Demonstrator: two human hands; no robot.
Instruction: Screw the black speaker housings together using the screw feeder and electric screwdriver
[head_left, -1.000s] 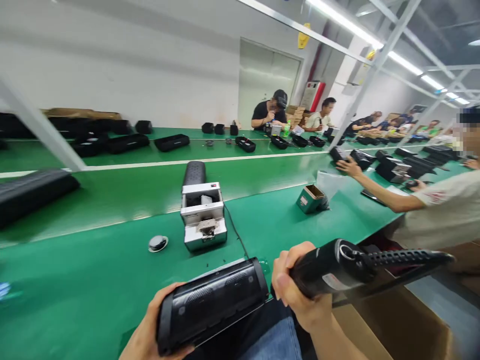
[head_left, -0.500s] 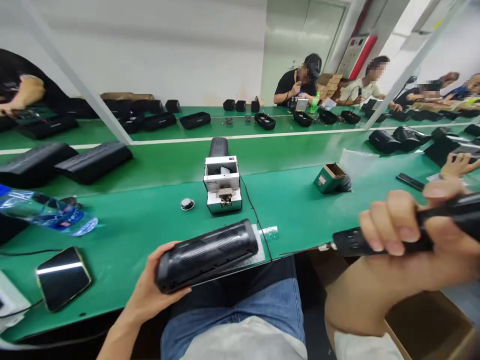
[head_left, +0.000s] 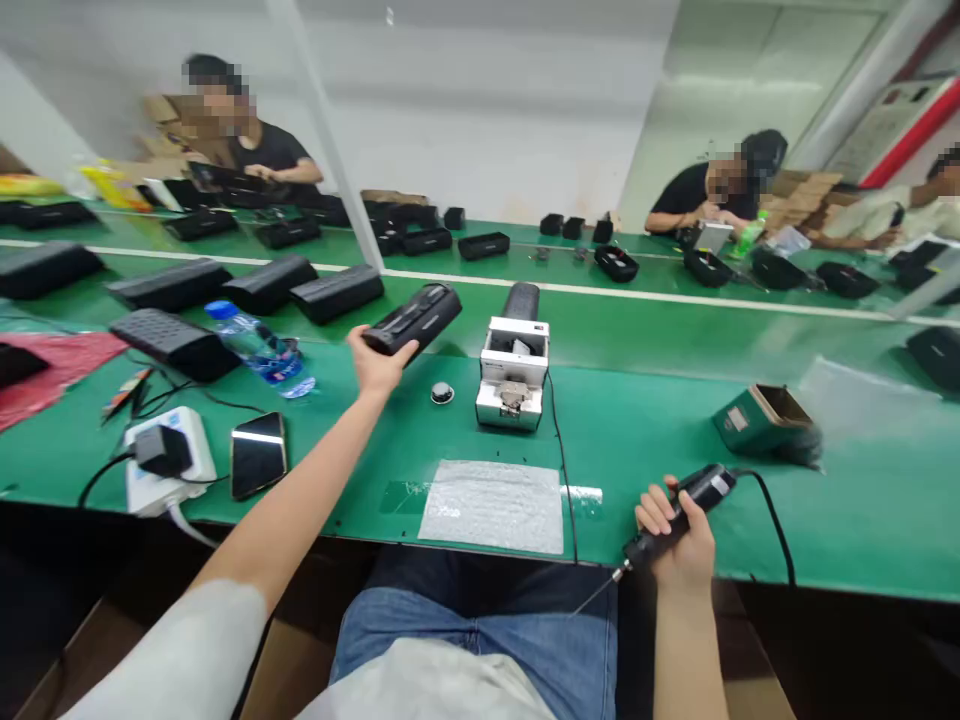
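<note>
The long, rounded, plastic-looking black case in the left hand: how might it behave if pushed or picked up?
The black case is probably stiff: held near one end by the left hand, it shows no sag. Its rounded sides suggest it might roll if pushed. Its weight can't be judged.

Left arm [head_left: 300, 505] extended well forward, running from lower left up and right, only a slight bend. Left grip [head_left: 379, 365] closed, left thumb [head_left: 408, 350] pointing right, most of its fingers hidden. Right forearm [head_left: 688, 640] points nearly straight ahead, closer in. Right grip [head_left: 682, 535] closed, right fingers [head_left: 654, 510] curled, thumb opposing. Grips well apart, left farther forward.
</note>
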